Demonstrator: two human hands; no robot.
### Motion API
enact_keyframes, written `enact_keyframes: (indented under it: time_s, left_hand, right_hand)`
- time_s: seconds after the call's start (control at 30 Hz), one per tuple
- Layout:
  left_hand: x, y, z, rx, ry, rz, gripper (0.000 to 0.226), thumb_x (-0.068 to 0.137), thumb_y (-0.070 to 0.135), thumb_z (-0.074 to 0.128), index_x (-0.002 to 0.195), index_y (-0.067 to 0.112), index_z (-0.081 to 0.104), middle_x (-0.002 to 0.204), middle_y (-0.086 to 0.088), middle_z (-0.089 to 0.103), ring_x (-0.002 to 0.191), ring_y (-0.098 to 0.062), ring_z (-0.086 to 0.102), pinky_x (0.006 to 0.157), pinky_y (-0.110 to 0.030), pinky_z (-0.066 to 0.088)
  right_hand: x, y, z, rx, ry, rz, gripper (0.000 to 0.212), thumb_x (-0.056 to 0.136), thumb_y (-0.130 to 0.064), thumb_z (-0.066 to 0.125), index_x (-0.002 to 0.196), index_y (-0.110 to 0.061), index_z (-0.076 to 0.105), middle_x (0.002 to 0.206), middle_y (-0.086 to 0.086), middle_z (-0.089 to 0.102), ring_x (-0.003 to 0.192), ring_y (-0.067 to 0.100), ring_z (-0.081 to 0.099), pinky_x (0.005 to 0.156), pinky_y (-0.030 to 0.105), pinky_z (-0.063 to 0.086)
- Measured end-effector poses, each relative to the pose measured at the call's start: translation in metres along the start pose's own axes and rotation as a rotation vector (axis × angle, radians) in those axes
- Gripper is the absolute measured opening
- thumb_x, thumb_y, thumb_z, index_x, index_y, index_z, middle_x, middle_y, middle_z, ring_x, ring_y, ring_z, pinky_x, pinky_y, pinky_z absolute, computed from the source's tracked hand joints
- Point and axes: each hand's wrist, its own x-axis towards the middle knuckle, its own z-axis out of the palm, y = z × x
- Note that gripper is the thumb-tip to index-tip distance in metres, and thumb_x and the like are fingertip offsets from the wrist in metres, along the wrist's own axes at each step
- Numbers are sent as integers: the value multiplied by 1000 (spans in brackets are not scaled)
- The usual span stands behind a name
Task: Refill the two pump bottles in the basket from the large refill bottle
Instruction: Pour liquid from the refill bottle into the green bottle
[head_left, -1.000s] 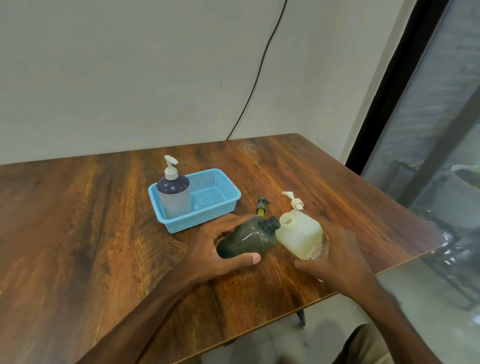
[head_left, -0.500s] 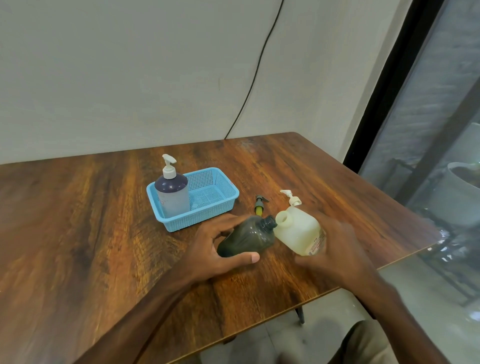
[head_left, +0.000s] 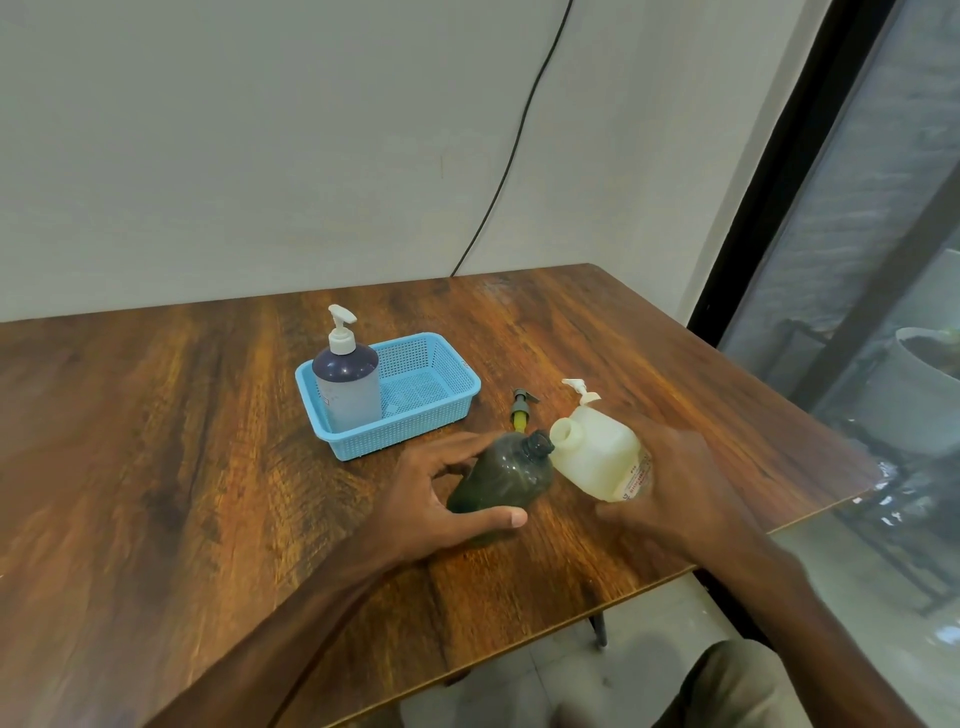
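desk (head_left: 156, 441): dark wood grain, set against a pale wall; carries everything listed.
basket (head_left: 395, 441): light blue plastic mesh, rectangular, on the desk beyond the hands.
purple pump bottle (head_left: 347, 384): upright in the left end of the basket, white pump head fitted, dark purple at the shoulder and paler below.
left hand (head_left: 436, 499): fingers (head_left: 457, 447) curled over the far side of the dark green bottle, thumb along its near side, holding it.
dark green bottle (head_left: 501, 478): translucent, tipped over with its neck pointing up and to the right, pump off, base near the desk.
right hand (head_left: 680, 483): wrapped round the lower body of the cream bottle, gripping it; the fingers themselves are mostly hidden behind it.
cream bottle (head_left: 597, 452): squarish, tilted to the left, pump off, round neck open and just beside the dark green bottle's neck; whether the two necks touch, cannot tell.
dark pump head (head_left: 521, 410): lying loose on the desk between the basket and the two held bottles, with a yellow-green collar.
white pump head (head_left: 582, 391): lying loose on the desk just behind the cream bottle.
cable (head_left: 519, 135): thin, black, running down the wall to the desk's far edge.
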Motion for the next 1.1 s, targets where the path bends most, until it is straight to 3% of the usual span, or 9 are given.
enact_keyframes:
  time_s: [0.37, 0.53, 0.77, 0.9, 1.1]
  left_hand:
    - [1, -7, -2, -16, 32, 32, 73, 78, 59, 92, 143, 47, 63, 139, 26, 69, 135, -4, 62, 96, -17, 58]
    - [2, -6, -1, -13, 42, 36, 71, 78, 57, 92, 142, 54, 61, 139, 29, 67, 134, 1, 60, 93, -11, 55]
    - [1, -9, -2, 0, 34, 23, 73, 77, 52, 95, 143, 52, 62, 139, 28, 67, 135, 0, 60, 95, -15, 58]
    - [1, -6, -2, 2, 37, 29, 70, 78, 50, 94, 139, 59, 61, 138, 32, 67, 134, 4, 59, 91, -9, 55]
    - [1, -7, -1, 4, 47, 8, 71, 78, 54, 94, 140, 60, 60, 139, 34, 65, 134, 7, 57, 91, -8, 54]
  right_hand:
    - [8, -7, -6, -81, 46, -122, 92, 59, -34, 97, 141, -24, 56, 117, -2, 71, 98, 4, 51, 65, 6, 29]
    - [12, -7, -12, -57, 15, -152, 90, 63, -41, 94, 142, -31, 52, 121, -9, 68, 102, 2, 53, 71, 6, 33]
    - [13, -9, -13, -72, 4, -151, 92, 64, -44, 93, 144, -35, 48, 121, -9, 67, 103, 6, 54, 70, 11, 37]
    - [14, -9, -12, -75, 42, -169, 92, 60, -36, 97, 141, -27, 54, 120, 0, 70, 101, 6, 50, 68, 10, 31]
    - [16, -13, -15, -93, 58, -202, 92, 59, -35, 98, 139, -27, 54, 118, 0, 71, 99, 5, 51, 66, 7, 30]
